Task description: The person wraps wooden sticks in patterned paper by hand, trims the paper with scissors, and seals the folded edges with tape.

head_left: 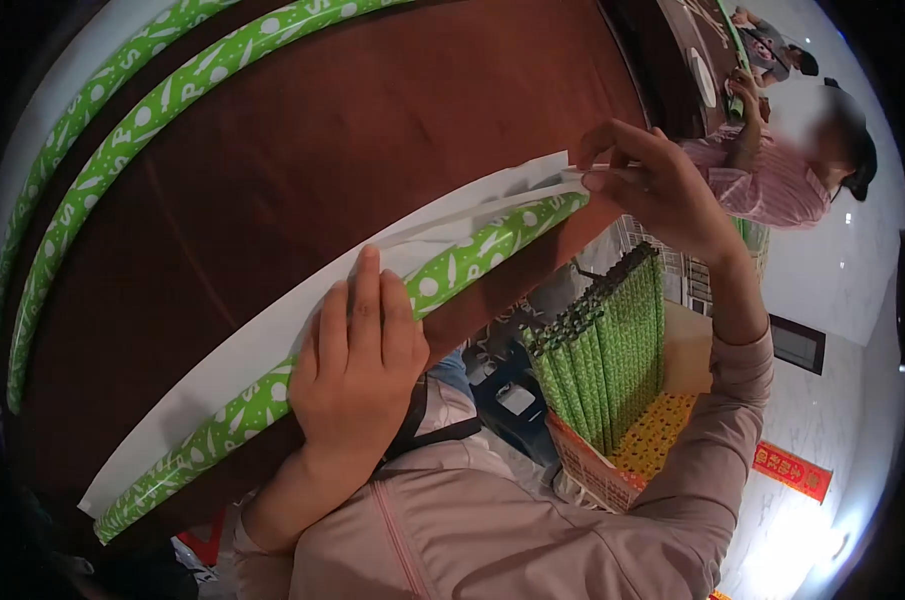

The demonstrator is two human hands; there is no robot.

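Note:
A long strip of green sheet [477, 252] with white lettering and carrot-like shapes lies along the table's near edge, curled into a tube shape. Its white underside [217, 365] shows as a flap on the far side. My left hand [357, 365] rests flat on the strip near its middle, fingers stretched out and pressing on it. At the strip's right end, my right hand [662, 190] pinches the white edge between thumb and fingers. Whether anything is inside the curled strip is hidden.
Two more green printed strips [142, 112] lie at the far left of the brown table [372, 110]. To my lower right, a basket [587, 455] holds several green wrapped rods [597, 360] beside yellow patterned material [657, 430]. Two people [787, 180] are at the upper right.

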